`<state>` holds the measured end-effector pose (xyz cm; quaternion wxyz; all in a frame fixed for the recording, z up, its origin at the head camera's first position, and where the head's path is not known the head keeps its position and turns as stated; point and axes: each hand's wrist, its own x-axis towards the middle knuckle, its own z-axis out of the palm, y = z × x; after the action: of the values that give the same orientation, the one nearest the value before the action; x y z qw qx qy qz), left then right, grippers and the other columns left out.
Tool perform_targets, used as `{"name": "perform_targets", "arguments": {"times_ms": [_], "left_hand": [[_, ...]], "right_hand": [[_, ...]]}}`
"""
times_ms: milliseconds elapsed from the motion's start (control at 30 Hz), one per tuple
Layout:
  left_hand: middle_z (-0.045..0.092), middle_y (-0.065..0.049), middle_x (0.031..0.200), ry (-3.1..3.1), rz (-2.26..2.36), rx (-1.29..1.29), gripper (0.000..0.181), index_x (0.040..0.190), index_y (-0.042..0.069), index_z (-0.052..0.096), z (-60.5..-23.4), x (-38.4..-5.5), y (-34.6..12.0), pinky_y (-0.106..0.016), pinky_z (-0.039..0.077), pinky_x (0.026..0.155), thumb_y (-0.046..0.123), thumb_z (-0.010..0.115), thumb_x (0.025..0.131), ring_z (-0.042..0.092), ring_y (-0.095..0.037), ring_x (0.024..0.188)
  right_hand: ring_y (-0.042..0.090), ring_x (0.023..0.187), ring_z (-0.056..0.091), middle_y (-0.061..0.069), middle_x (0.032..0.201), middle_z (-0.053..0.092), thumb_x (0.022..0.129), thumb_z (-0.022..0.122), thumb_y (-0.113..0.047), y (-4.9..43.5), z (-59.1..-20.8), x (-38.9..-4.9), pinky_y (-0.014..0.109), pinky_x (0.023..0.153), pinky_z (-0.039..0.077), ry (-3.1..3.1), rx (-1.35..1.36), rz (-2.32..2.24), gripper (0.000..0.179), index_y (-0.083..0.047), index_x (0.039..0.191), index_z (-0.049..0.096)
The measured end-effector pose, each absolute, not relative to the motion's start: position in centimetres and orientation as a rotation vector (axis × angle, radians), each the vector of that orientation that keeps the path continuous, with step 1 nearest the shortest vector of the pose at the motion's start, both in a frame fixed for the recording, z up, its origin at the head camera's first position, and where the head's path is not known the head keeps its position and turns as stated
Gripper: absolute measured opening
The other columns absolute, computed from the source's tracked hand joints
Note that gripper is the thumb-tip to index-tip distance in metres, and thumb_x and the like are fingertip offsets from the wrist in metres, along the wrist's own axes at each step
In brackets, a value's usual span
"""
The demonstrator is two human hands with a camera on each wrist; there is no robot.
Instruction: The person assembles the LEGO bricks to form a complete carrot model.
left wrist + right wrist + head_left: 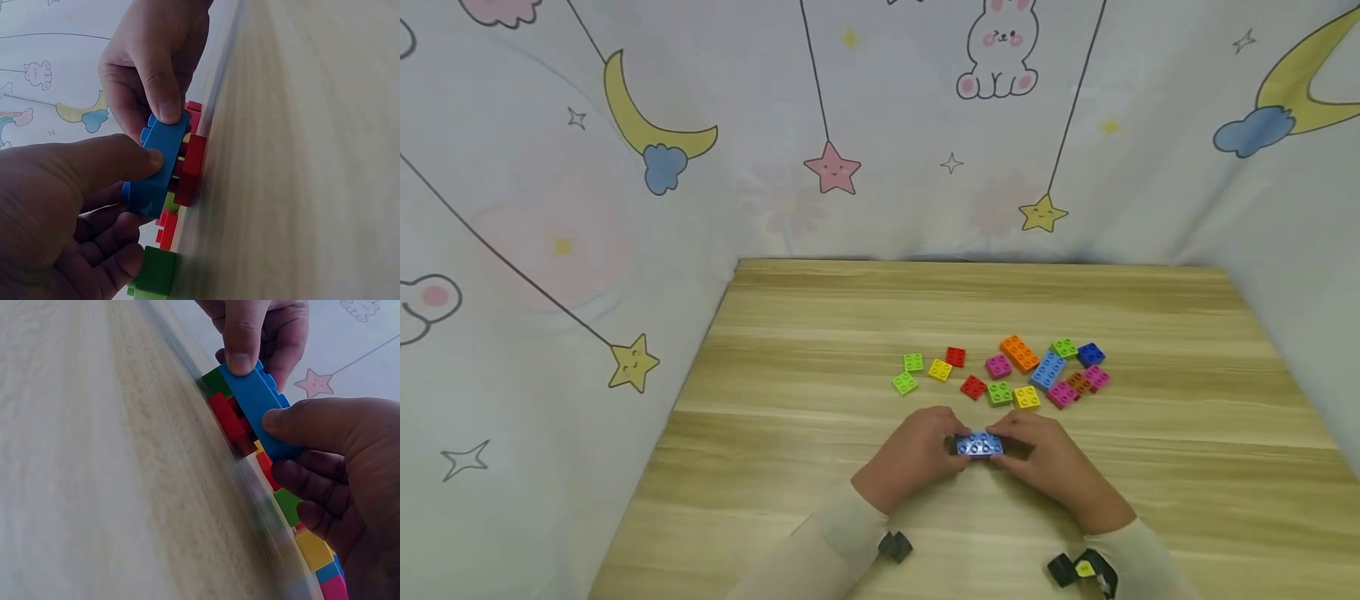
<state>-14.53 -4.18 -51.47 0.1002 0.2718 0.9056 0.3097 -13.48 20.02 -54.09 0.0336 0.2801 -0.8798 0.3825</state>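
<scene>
My left hand (917,454) and right hand (1048,462) hold a long light-blue toy brick (979,444) by its two ends, studs facing up. In the left wrist view, each thumb presses the near side of the blue brick (156,172), with fingers curled behind it. Right below it is a red brick (192,169), its studs showing in a narrow gap under the blue one. The right wrist view also shows the red brick (227,417) under the blue brick (256,406). In the head view the blue brick hides that red brick.
Beyond my hands lie several loose bricks, among them a yellow brick (1027,397), a lime brick (999,393), a red brick (973,387), an orange brick (1019,353) and another light-blue brick (1048,371). A printed cloth (895,225) hangs behind the wooden table (760,400).
</scene>
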Motion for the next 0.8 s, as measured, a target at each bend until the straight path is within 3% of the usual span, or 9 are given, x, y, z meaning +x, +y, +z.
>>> {"name": "perform_targets", "arguments": {"times_ms": [300, 800], "left_hand": [[0.066, 0.01, 0.092, 2.678, 0.884, 0.757, 0.03, 0.111, 0.009, 0.081, -51.61, -14.34, -3.77, -0.018, 0.047, 0.074, 0.023, 0.088, 0.085, 0.054, -0.003, 0.078], [0.065, 0.01, 0.092, 2.694, 0.891, 0.853, 0.028, 0.108, 0.009, 0.08, -52.37, -14.85, -4.34, -0.019, 0.048, 0.075, 0.02, 0.088, 0.083, 0.054, -0.004, 0.079]], "right_hand": [[0.009, 0.099, 0.065, -0.012, 0.108, 0.069, 0.079, 0.09, -0.006, 20.12, -54.13, -13.45, 0.034, 0.089, 0.057, -2.767, 0.848, 1.177, 0.036, -0.016, 0.112, 0.079], [0.007, 0.086, 0.059, -0.012, 0.099, 0.068, 0.083, 0.088, -0.012, 19.27, -54.12, -13.06, 0.027, 0.077, 0.055, -2.807, 0.804, 1.176, 0.03, -0.013, 0.111, 0.079]]}}
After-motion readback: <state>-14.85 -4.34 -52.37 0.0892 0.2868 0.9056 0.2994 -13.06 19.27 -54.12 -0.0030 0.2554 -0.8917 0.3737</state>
